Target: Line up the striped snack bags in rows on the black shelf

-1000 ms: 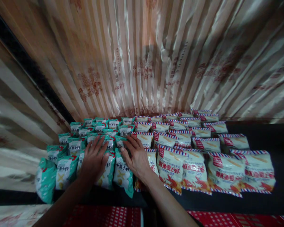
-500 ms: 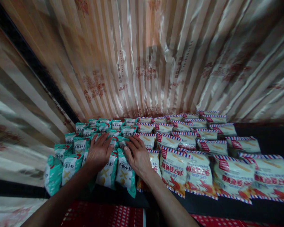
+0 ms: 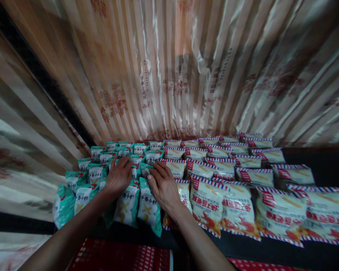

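Rows of small teal-and-white snack bags [image 3: 126, 203] stand upright at the left on a dark shelf. My left hand [image 3: 119, 176] reaches over the middle of these rows with fingers stretched forward; its fingertips meet the tops of teal bags, and I cannot tell how firmly. To its right, my right hand [image 3: 164, 185] lies palm down with fingers apart, at the border between the teal bags and the white ones. Its thumb is near the top of a front teal bag [image 3: 149, 207]. The hands hide parts of several bags.
Larger white snack bags [image 3: 206, 203] with red-and-blue striped edges fill rows to the right. Behind rises a pleated, shiny printed sheet [image 3: 169, 75], with a dark post [image 3: 39, 71] at left. Red perforated baskets [image 3: 121, 256] sit below the dark shelf's front edge [image 3: 243, 248].
My left hand has shifted slightly, uncovering more of the front teal bag beside it. My right hand stays nearly in place. The bags hardly differ.
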`<action>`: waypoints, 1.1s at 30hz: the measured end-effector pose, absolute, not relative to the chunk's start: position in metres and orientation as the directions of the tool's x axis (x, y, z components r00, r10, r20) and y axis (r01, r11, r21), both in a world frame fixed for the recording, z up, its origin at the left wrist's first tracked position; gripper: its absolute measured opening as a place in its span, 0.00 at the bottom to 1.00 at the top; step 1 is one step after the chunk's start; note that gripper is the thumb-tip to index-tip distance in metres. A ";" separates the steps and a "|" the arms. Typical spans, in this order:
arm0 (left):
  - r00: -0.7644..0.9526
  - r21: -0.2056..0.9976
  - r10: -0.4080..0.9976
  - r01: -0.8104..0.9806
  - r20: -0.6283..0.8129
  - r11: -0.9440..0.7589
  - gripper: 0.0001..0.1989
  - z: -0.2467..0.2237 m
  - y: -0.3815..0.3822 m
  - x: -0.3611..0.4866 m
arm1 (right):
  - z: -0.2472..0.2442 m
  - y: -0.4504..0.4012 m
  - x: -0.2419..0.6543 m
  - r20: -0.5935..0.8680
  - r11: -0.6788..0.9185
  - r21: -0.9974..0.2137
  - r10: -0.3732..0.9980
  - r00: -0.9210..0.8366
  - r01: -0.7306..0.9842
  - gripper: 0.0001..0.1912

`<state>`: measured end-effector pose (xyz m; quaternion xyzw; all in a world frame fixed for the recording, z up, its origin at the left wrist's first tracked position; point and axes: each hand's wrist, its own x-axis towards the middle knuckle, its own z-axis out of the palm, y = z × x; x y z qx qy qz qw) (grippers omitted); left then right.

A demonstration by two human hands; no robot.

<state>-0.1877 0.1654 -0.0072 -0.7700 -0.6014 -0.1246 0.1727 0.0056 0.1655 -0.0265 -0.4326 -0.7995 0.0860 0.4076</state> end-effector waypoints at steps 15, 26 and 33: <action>0.181 -0.071 0.892 0.983 0.414 -0.167 0.19 0.005 0.158 -0.197 | -0.028 0.166 0.006 0.590 0.622 -0.483 0.751 -0.297 0.616 0.17; 0.226 -0.058 0.913 0.974 0.340 -0.220 0.19 0.006 0.160 -0.190 | -0.031 0.166 0.004 0.619 0.630 -0.498 0.739 -0.265 0.595 0.16; 0.292 -0.073 0.924 0.956 0.245 -0.283 0.19 0.004 0.173 -0.169 | -0.032 0.168 0.004 0.629 0.644 -0.469 0.724 -0.284 0.604 0.17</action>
